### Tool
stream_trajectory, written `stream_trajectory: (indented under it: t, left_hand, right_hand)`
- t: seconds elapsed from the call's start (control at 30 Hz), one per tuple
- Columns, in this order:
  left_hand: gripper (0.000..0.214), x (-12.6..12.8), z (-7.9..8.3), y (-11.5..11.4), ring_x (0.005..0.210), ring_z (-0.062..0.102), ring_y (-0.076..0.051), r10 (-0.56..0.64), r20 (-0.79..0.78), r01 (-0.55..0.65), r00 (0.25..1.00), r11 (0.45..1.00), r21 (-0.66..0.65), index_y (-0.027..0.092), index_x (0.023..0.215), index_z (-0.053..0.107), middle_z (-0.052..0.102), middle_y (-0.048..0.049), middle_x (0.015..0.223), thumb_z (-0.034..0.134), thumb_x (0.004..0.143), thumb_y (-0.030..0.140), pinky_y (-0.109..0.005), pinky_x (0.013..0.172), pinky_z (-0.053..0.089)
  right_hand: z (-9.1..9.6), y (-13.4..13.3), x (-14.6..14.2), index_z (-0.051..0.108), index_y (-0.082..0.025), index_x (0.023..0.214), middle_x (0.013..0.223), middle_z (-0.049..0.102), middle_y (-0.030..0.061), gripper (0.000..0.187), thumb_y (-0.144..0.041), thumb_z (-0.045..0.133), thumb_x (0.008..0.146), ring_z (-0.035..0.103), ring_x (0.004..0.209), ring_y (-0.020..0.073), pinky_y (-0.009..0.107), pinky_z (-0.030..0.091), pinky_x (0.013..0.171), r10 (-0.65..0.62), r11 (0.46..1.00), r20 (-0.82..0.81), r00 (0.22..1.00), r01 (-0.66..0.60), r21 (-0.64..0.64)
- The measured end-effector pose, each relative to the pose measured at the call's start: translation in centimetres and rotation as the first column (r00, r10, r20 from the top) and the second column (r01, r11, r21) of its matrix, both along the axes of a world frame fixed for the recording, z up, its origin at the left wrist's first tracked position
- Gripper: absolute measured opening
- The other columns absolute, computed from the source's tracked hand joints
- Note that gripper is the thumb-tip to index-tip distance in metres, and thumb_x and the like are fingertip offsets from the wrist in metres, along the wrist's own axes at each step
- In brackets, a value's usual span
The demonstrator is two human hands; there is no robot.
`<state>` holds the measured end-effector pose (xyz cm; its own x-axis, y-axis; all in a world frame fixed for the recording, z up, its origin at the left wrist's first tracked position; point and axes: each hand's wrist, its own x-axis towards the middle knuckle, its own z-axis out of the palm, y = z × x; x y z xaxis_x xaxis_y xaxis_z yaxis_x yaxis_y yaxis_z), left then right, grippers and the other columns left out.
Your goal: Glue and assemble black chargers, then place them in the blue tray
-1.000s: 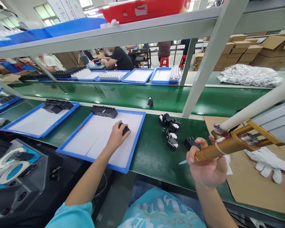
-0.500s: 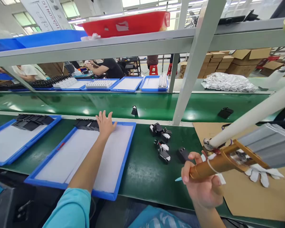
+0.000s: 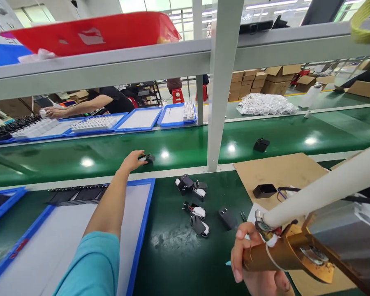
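On the green conveyor belt (image 3: 95, 150), my left hand (image 3: 132, 161) reaches forward with thumb and fingers closed on a small black plastic case (image 3: 149, 158). My forearm crosses the blue-rimmed tray (image 3: 144, 224), whose far end holds a row of black cases (image 3: 80, 194). My right hand (image 3: 259, 273) is closed at the lower right, behind a bronze-coloured cylinder (image 3: 265, 257) that hides much of it. A light-blue tip (image 3: 228, 263) pokes out by its fingers; the rest of that thin thing is hidden. Left of this hand lie several black-and-white units (image 3: 193, 187) and a black case (image 3: 227, 218).
A white post (image 3: 222, 90) rises past the belt to a shelf carrying a red bin (image 3: 95, 35). At right, a white tube (image 3: 323, 185) slants over cardboard (image 3: 290, 168) with an open black case (image 3: 264, 190) on it. Another black case (image 3: 261, 144) lies on the belt.
My left hand has moved from the tray's row of cases onto the belt and closed on a case there. The view has swung right and down; my right hand stays by the cylinder.
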<state>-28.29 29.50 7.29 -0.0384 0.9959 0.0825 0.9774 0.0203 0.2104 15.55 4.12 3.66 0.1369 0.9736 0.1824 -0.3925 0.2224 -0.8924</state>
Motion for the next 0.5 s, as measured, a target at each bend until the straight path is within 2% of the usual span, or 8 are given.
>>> stream_trajectory:
  t: [0.07,0.13,0.23,0.3,0.4,0.5]
  left_hand:
    - [0.037,0.6,0.7,-1.7,0.095,0.064,-0.03,0.038,0.011,-0.038,0.999,0.999,-0.003,0.016,0.107,0.061,0.07,-0.0131,0.104,0.063,0.076,0.035,-0.036,0.079,0.049]
    - [0.039,2.0,1.7,-4.4,0.088,0.065,-0.028,0.061,0.021,-0.061,0.998,0.998,0.012,0.018,0.109,0.059,0.071,-0.0103,0.099,0.062,0.079,0.043,-0.034,0.074,0.048]
    - [0.038,5.7,2.9,-10.3,0.089,0.065,-0.026,0.022,0.038,-0.023,0.999,0.999,0.029,0.022,0.104,0.059,0.07,-0.0058,0.101,0.062,0.079,0.05,-0.031,0.074,0.046]
    - [0.033,8.8,3.3,-15.2,0.087,0.064,-0.025,-0.064,0.055,0.063,0.996,0.998,0.023,0.022,0.099,0.059,0.07,-0.0051,0.098,0.062,0.079,0.048,-0.031,0.073,0.045]
    - [0.026,13.4,2.8,-22.5,0.083,0.063,-0.022,-0.168,0.162,0.181,0.972,0.981,-0.067,0.023,0.097,0.058,0.067,-0.0025,0.094,0.063,0.081,0.042,-0.03,0.071,0.045]
    - [0.019,16.9,1.0,-28.0,0.082,0.062,-0.021,-0.126,0.217,0.164,0.968,0.972,-0.167,0.023,0.094,0.057,0.064,-0.0009,0.087,0.064,0.081,0.035,-0.03,0.069,0.044]
  right_hand:
    - [0.5,0.1,0.1,0.058,-0.03,0.085,0.088,0.054,0.0032,0.065,-0.088,0.046,0.058,0.045,0.033,0.0136,0.036,0.035,0.029,0.096,0.994,-0.039,0.995,-0.098,-0.044]
    - [1.5,0.2,0.0,0.057,-0.031,0.091,0.094,0.052,0.0022,0.058,-0.082,0.052,0.065,0.049,0.039,0.013,0.034,0.038,0.035,0.148,0.988,-0.092,0.985,-0.152,-0.029]
    - [2.8,0.5,-0.4,0.05,-0.039,0.112,0.099,0.053,0.0013,0.045,-0.067,0.054,0.077,0.052,0.042,0.0119,0.03,0.037,0.036,0.163,0.984,-0.163,0.973,-0.148,0.102]
    - [3.3,0.7,-0.7,0.048,-0.039,0.118,0.103,0.055,0.0025,0.042,-0.06,0.052,0.082,0.055,0.045,0.0119,0.028,0.039,0.038,0.183,0.972,-0.179,0.967,-0.152,0.177]
    - [3.5,0.7,-0.8,0.053,-0.032,0.115,0.106,0.056,0.005,0.039,-0.057,0.051,0.085,0.057,0.049,0.0118,0.028,0.042,0.04,0.196,0.963,-0.172,0.965,-0.157,0.218]
    - [3.5,0.6,-0.7,0.054,-0.031,0.115,0.107,0.058,0.0045,0.038,-0.054,0.053,0.085,0.058,0.048,0.0115,0.028,0.043,0.04,0.192,0.963,-0.19,0.963,-0.148,0.223]
